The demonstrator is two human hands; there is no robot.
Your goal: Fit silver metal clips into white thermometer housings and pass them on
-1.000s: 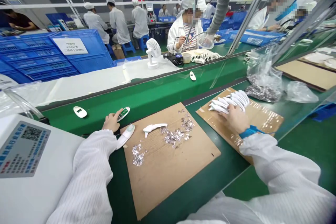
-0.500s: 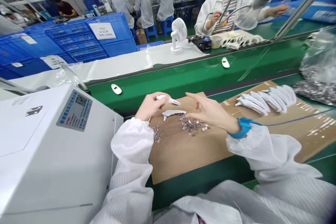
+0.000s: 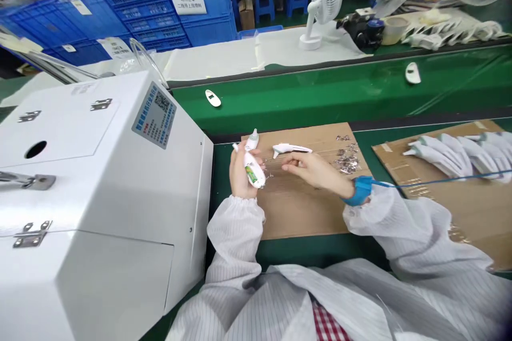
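My left hand (image 3: pixel 240 173) is wrapped round a white ear thermometer (image 3: pixel 259 177) with an opening in its body that shows green inside. A second white piece with a grey nozzle (image 3: pixel 252 140) sticks up beyond its fingers; whether it is also gripped I cannot tell. My right hand (image 3: pixel 306 167), blue strap at the wrist, hovers over the cardboard with thumb and fingers pinched together; anything between them is too small to name. Just beyond it another white thermometer (image 3: pixel 292 148) lies on its side. Small shiny metal pieces (image 3: pixel 347 161) lie scattered right of that hand.
To the left a white machine box (image 3: pixel 120 186) stands close to my arm. White thermometers (image 3: pixel 460 152) lie in a row on the right-hand cardboard (image 3: pixel 444 208), with a blue cord across. Behind runs a green belt (image 3: pixel 304 88) carrying white parts; a fan (image 3: pixel 326 0) stands beyond.
My view has tipped down. The left hand has turned its palm up, so the thermometer's green-showing opening faces me. My right hand's spread fingers have closed into a pinch, nearer the left hand.
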